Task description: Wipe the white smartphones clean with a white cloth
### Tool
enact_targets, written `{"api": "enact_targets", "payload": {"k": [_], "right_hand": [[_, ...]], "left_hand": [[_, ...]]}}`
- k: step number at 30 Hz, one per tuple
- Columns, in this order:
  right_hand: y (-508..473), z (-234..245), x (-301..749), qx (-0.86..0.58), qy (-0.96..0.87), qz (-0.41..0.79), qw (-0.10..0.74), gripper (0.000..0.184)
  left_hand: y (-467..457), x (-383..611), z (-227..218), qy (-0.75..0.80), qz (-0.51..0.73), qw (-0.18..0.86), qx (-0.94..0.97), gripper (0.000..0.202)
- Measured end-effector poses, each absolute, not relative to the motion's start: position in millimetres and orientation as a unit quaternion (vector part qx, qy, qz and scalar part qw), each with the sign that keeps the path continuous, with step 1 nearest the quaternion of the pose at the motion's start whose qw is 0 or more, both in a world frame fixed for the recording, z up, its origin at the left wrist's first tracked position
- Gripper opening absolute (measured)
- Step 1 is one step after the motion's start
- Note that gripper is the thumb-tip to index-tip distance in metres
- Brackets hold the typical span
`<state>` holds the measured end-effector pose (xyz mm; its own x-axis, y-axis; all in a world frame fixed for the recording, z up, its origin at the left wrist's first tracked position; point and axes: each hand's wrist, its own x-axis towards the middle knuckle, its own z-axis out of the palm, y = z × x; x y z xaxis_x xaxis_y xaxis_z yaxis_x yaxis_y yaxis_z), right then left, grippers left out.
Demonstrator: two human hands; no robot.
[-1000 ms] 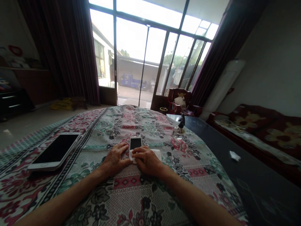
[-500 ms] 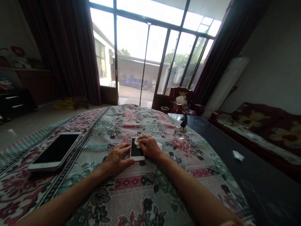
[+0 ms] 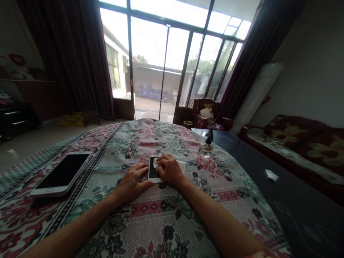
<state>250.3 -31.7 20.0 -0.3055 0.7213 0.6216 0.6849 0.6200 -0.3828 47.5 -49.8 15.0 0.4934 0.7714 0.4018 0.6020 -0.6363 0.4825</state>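
Note:
A small white phone [image 3: 153, 172] with a dark screen lies on the flowered tablecloth [image 3: 161, 218]. My left hand [image 3: 131, 182] rests beside it, fingers curled against its left edge and thumb at its near corner, holding it still. My right hand [image 3: 168, 169] lies over the phone's right half, fingers pressed together on a white cloth [image 3: 155, 163] against the screen. More of that cloth [image 3: 181, 165] shows past the hand on the right.
A larger white phone [image 3: 61, 174] lies screen up at the left of the cloth. A small dark figurine on a glass base [image 3: 206, 143] stands at the cloth's far right edge. A dark table surface [image 3: 282, 200] with a white scrap [image 3: 271, 175] lies right; a sofa beyond.
My right hand went from the phone's near end up to its far end with the cloth, then came back a little toward me. My left hand stayed beside the phone.

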Motion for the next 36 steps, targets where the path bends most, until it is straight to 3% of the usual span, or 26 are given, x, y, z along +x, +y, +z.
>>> {"api": "enact_targets", "payload": {"k": [8,16,36], "right_hand": [[-59.4,29.4,232.1,-0.385,-0.872,0.050,0.299,0.018],[-39.7,22.6,233.4,-0.372,-0.857,0.054,0.353,0.024],[7.1,29.4,234.7,-0.424,-0.850,0.025,0.310,0.023]], "left_hand": [[-50.7,48.8,13.6,0.411,0.298,0.125,0.852,0.038],[-49.2,48.0,14.0,0.408,0.284,0.132,0.858,0.046],[-49.6,47.9,15.8,0.420,0.301,0.142,0.845,0.044]]}}
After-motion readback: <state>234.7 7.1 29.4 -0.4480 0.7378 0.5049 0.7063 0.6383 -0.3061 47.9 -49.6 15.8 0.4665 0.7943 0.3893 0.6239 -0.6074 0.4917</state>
